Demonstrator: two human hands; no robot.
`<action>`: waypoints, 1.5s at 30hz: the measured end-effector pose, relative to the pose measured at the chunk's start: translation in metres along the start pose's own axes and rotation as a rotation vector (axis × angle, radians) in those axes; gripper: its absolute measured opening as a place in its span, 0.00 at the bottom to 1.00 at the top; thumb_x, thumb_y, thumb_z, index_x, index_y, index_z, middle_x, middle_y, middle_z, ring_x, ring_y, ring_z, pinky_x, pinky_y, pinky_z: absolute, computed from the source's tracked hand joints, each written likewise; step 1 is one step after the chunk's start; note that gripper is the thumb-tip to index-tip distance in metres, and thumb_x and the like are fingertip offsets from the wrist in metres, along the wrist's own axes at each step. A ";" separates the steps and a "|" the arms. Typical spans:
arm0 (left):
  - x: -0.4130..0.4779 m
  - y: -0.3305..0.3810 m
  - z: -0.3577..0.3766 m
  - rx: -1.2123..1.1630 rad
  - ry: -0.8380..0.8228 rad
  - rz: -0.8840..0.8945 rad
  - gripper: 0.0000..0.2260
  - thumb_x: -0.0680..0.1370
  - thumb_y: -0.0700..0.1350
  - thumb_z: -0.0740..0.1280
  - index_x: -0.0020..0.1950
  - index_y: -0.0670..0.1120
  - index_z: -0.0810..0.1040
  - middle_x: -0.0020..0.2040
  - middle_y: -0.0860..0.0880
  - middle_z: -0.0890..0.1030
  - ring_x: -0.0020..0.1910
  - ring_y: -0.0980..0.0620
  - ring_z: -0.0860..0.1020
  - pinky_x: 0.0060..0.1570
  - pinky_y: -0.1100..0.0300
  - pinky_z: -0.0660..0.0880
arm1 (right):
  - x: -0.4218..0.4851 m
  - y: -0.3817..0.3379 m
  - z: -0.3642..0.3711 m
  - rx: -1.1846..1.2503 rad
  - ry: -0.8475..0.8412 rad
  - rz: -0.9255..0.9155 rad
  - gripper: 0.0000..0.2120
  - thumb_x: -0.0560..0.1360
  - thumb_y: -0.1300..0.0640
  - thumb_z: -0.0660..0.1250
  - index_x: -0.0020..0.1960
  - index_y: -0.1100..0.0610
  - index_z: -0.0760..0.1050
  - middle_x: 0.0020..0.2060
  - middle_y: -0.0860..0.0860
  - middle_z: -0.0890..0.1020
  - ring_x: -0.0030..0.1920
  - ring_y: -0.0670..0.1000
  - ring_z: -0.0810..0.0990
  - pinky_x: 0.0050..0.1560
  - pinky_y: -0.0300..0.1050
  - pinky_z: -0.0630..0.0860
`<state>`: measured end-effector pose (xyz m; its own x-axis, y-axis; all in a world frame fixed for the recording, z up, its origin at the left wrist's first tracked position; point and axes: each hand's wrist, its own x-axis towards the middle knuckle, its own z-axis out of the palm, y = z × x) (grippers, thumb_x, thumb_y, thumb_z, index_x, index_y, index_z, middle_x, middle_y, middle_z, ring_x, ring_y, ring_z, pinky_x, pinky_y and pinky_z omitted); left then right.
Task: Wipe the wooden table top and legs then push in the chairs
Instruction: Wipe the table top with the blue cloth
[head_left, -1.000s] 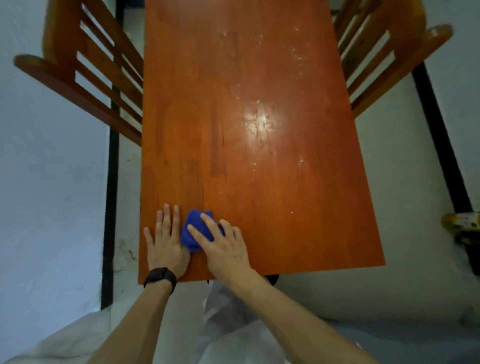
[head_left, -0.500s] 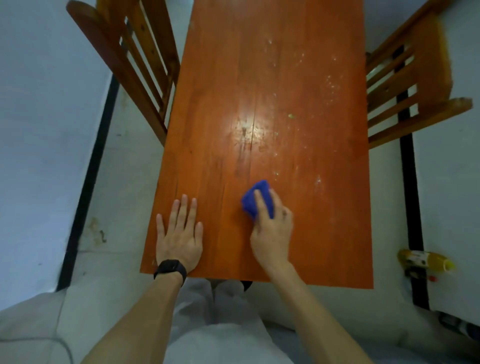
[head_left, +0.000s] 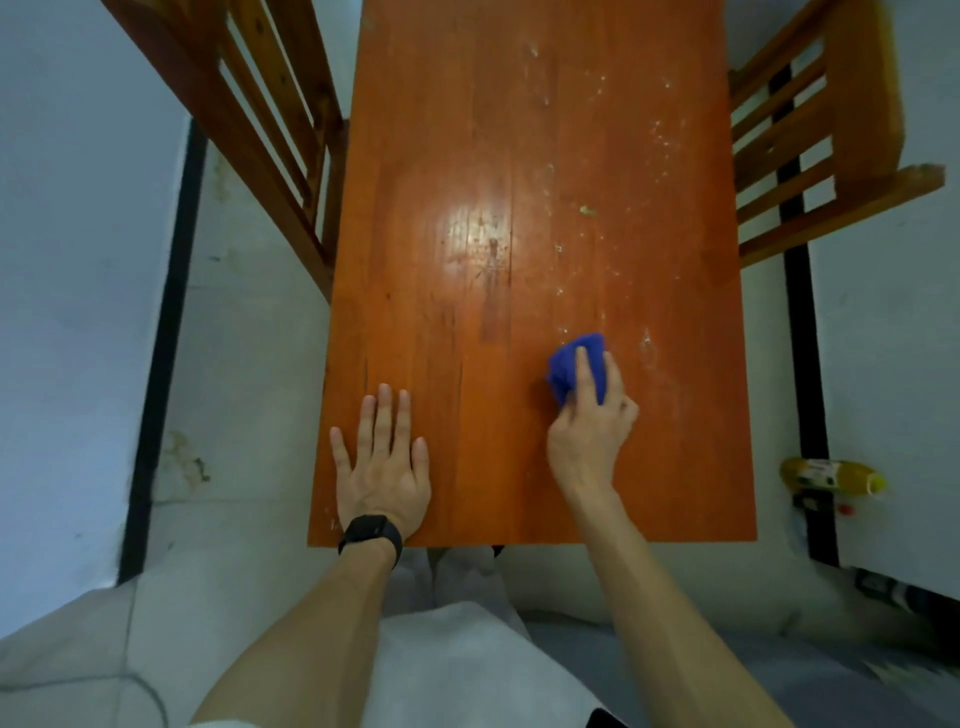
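Head view, table seen from its near end. Change over the last second: the cloth (head_left: 575, 364) was bunched right beside the left hand (head_left: 382, 467) at the 7 o'clock corner of the table top (head_left: 467, 130). It has since travelled rightward across the near end and now sits at about 5 o'clock. The left hand has not moved from its corner. Judgement: one left-to-right pass is under way, so the near strip is probably covered and the far half is still to do. Left hand: flat on the wood, fingers straight and slightly spread, holding nothing, likely bracing; a dark watch (head_left: 370, 532) is on the wrist at the table's near edge. Right hand (head_left: 589, 426): it grips the blue cloth and presses it to the wood, with the index finger laid straight over the top and the other fingers curled round its right side; the thumb is hidden. White specks (head_left: 660, 135) run from just past the cloth up to about 1 o'clock, with one greenish crumb (head_left: 587, 209) nearer centre, none yet reached. Legs are not in view. The left chair (head_left: 249, 130) at 10 o'clock and the right chair (head_left: 831, 156) at 2 o'clock stand close against the long edges; I cannot tell how far in they sit. A yellow bottle (head_left: 831, 475) lies on the floor at 4 o'clock, apart from the table.
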<state>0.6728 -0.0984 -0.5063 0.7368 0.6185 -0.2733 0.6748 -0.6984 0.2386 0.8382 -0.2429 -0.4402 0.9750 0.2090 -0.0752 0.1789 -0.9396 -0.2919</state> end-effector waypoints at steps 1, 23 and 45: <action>-0.001 -0.001 0.000 -0.009 0.004 0.002 0.27 0.83 0.58 0.44 0.81 0.53 0.43 0.81 0.53 0.41 0.79 0.54 0.37 0.75 0.44 0.34 | -0.007 -0.024 0.012 -0.003 -0.037 -0.129 0.31 0.78 0.60 0.63 0.77 0.44 0.59 0.77 0.51 0.59 0.64 0.57 0.64 0.61 0.48 0.65; 0.005 -0.009 0.000 -0.037 0.007 0.010 0.28 0.82 0.58 0.46 0.81 0.54 0.43 0.81 0.52 0.45 0.79 0.54 0.41 0.76 0.39 0.43 | 0.002 -0.040 0.043 -0.181 -0.210 -0.667 0.30 0.76 0.56 0.62 0.76 0.41 0.60 0.78 0.50 0.59 0.64 0.60 0.66 0.57 0.54 0.68; 0.007 0.027 -0.011 0.181 -0.062 -0.149 0.26 0.83 0.56 0.46 0.80 0.48 0.52 0.80 0.44 0.54 0.79 0.44 0.51 0.76 0.38 0.46 | 0.117 0.191 -0.048 -0.054 0.012 0.152 0.26 0.78 0.55 0.56 0.76 0.48 0.61 0.77 0.55 0.59 0.66 0.64 0.67 0.64 0.55 0.64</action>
<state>0.6967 -0.1095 -0.4910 0.6220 0.6998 -0.3512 0.7527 -0.6581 0.0218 0.9928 -0.4106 -0.4591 0.9929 0.0601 -0.1031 0.0354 -0.9734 -0.2265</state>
